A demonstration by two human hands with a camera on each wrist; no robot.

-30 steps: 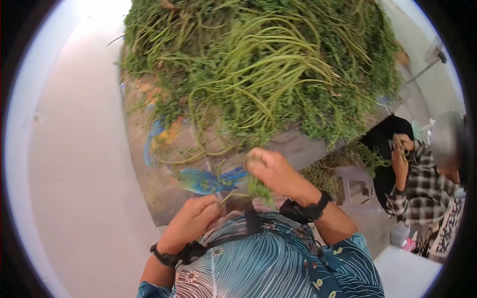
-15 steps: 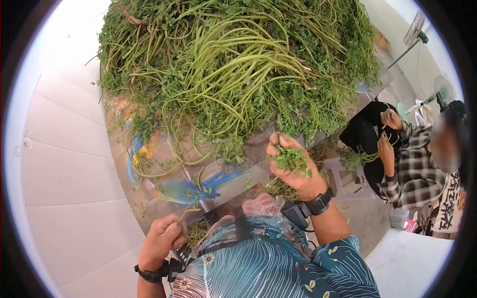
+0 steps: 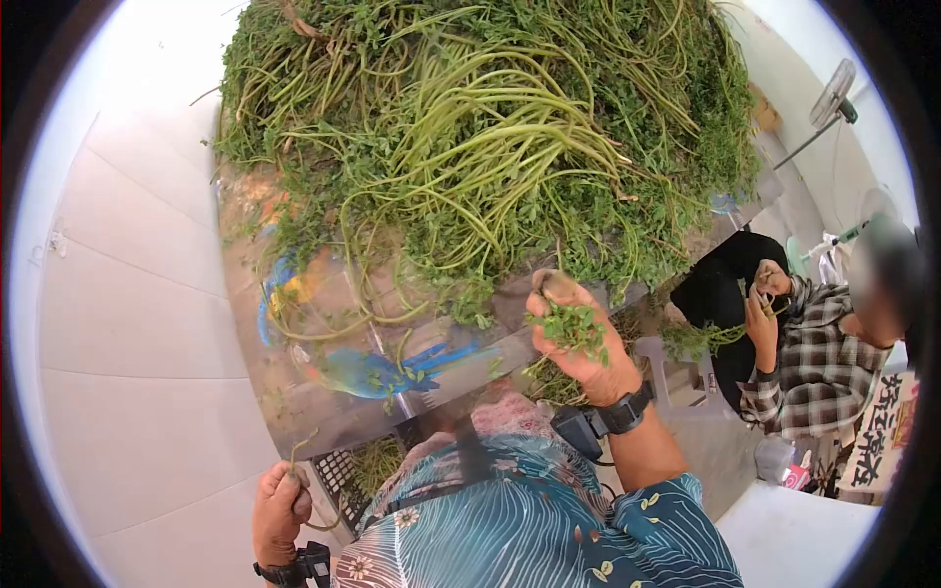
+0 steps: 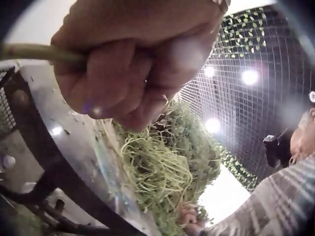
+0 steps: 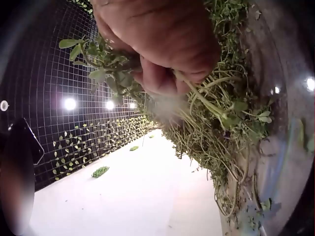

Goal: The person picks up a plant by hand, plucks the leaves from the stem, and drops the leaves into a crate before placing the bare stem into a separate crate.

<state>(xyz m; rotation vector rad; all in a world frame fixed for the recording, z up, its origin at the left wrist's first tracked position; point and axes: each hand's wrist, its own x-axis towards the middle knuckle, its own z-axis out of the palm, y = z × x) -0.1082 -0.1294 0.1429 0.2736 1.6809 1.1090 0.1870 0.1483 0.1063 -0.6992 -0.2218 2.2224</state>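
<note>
My left hand point(image 3: 278, 502) is low at the left, off the table's front corner. Its curled fingers grip a thin bare green stem point(image 3: 316, 527), whose ends stick out on both sides; in the left wrist view the stem point(image 4: 34, 51) leaves the fist to the left. Over the table's front edge, my right hand point(image 3: 600, 365) is turned palm up and holds a small bunch of leafy green sprigs point(image 3: 576, 331). Leaves point(image 5: 115, 73) and a short stalk show on either side of that fist in the right wrist view. Beyond both hands lies a large heap of long-stemmed leafy greens point(image 3: 490, 147).
The table point(image 3: 304, 392) has a parrot picture point(image 3: 368, 374) and scattered leaf bits. Below its edge, a dark crate point(image 3: 338, 480) stands beside cut stems point(image 3: 377, 461). At right, another person in a checked shirt point(image 3: 814, 343) handles greens near a stool point(image 3: 676, 367) and a fan point(image 3: 833, 93).
My hands have moved apart. The left, holding the stem, went down and left; the right moved right and turned palm up with the leafy sprigs. The head view has shifted.
</note>
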